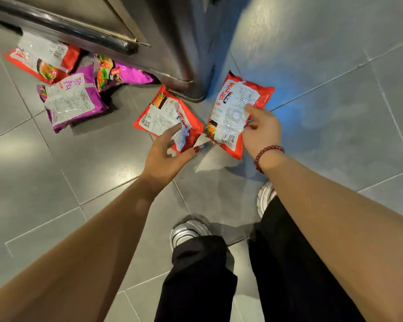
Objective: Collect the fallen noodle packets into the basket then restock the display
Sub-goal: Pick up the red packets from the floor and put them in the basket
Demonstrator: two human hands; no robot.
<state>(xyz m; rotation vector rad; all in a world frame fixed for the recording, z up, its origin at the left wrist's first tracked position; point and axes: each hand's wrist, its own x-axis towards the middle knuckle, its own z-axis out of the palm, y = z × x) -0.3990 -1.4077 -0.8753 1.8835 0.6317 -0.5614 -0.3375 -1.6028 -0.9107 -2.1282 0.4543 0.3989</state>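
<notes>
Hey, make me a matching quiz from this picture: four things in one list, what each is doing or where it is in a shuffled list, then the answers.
1. right hand
2. left hand
3. nearer purple packet
4. bead bracelet

A. lies untouched on the floor
B. worn just behind the right hand
C. pinches the right red packet
D. fingers touch the middle red packet

Pairs: 1-C, 2-D, 3-A, 4-B

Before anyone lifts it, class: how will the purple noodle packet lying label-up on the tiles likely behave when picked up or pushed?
Probably light: the right hand holds a similar red packet by its edge. The purple noodle packet looks glossy, so likely slides on the smooth tiles. Crinkled edges suggest floppy wrapping.
</notes>
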